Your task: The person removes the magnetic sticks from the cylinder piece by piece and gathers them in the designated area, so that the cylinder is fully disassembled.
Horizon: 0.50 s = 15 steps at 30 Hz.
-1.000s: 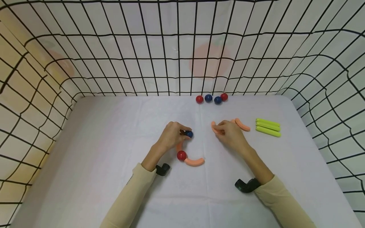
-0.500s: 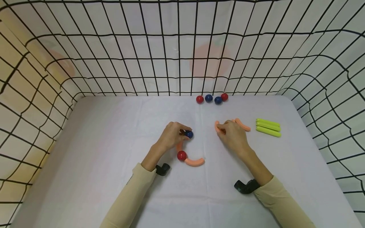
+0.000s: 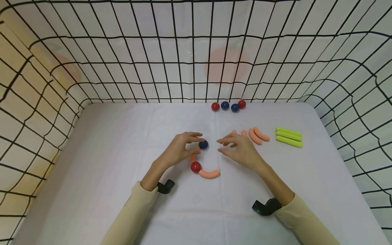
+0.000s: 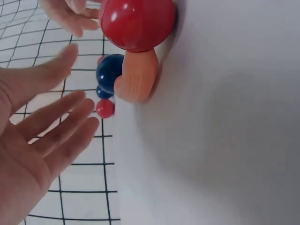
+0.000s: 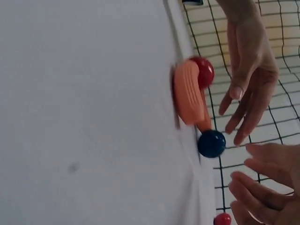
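My left hand (image 3: 180, 149), fingers loosely bent and apart, hovers beside a blue ball (image 3: 203, 144); the left wrist view shows a gap between its thumb and fingers. My right hand (image 3: 240, 149) reaches toward the same ball from the right, holding nothing. An orange curved rod (image 3: 193, 158) runs from the blue ball down to a red ball (image 3: 195, 167), partly behind the left thumb. From the red ball a second orange curved rod (image 3: 209, 174) extends right. In the right wrist view this rod (image 5: 188, 91) lies in front of the linked pieces.
Several loose orange curved rods (image 3: 255, 136) lie behind the right hand, some partly covered. Lime-green straight rods (image 3: 289, 137) lie farther right. Red and blue balls (image 3: 225, 105) line the back edge. Black wire mesh (image 3: 193, 63) encloses the back and sides.
My left hand has let go of the blue ball and drawn slightly left, its fingers spreading. My right hand has left an orange curved rod and moved left toward the ball, fingers opening.
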{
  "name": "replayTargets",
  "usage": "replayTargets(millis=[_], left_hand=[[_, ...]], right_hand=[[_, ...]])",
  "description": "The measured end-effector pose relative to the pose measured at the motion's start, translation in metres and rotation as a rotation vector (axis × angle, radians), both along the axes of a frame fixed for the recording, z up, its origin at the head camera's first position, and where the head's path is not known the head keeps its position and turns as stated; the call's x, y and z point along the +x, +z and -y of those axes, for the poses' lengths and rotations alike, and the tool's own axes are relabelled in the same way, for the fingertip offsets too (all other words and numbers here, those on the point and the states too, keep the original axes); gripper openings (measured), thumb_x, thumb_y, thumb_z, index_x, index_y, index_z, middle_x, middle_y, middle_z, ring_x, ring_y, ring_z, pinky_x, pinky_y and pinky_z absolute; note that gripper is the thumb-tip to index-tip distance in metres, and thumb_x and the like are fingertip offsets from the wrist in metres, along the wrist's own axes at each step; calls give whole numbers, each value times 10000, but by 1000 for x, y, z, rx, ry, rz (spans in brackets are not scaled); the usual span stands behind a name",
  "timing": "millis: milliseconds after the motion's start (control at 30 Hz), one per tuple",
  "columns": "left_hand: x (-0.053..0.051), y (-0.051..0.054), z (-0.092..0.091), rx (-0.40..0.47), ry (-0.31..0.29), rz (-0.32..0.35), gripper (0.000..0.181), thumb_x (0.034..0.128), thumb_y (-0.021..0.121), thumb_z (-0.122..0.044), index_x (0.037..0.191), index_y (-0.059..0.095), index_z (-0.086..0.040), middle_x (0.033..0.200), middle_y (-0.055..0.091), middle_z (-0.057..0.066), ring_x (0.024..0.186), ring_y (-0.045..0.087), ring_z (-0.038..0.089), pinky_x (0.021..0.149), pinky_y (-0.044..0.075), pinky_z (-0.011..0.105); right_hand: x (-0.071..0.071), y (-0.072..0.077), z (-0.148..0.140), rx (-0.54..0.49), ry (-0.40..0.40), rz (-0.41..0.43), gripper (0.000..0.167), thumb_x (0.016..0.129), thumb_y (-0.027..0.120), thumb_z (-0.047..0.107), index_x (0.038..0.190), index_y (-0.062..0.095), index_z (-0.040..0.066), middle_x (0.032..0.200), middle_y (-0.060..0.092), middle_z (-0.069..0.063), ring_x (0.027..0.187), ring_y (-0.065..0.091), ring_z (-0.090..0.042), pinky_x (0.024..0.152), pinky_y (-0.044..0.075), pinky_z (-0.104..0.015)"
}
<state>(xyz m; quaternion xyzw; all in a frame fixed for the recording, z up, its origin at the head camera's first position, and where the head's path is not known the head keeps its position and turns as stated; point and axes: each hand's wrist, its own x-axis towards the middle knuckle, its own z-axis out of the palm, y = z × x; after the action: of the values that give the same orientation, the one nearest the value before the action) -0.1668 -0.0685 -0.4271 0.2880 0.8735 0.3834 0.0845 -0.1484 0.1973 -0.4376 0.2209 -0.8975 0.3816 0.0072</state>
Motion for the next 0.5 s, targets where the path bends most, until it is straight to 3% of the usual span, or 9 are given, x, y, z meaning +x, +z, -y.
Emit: replayTargets(millis=[100, 267, 500], left_hand=[[11, 1, 8, -2, -50, 4, 360, 876, 809, -26, 1232, 762, -52, 1458, 625, 158, 1397, 550, 368, 1164, 443, 580], [27, -1, 16, -26, -121, 78, 321, 805, 883, -74, 1118, 812, -79, 1508, 581, 153, 1446, 482, 349, 1187, 417, 565], [31, -6, 17, -31, -123, 62, 274, 806, 871, -38, 1069, 832, -102, 1577, 501, 167, 1474, 451, 360, 1184, 426, 562]], right_hand=[[10, -3, 4, -50, 107, 103, 316, 895, 821, 158, 1193, 770, 64, 1126, 766, -78, 1015, 712, -238, 896, 607, -469], [22, -13, 13, -52, 234, 223, 321, 880, 840, 209, 1186, 787, 128, 1101, 769, -10, 1037, 676, -196, 900, 574, -364], [28, -22, 22, -68, 298, 300, 302, 842, 868, 154, 1137, 807, 135, 1049, 751, 17, 1012, 663, -156, 876, 567, -263]])
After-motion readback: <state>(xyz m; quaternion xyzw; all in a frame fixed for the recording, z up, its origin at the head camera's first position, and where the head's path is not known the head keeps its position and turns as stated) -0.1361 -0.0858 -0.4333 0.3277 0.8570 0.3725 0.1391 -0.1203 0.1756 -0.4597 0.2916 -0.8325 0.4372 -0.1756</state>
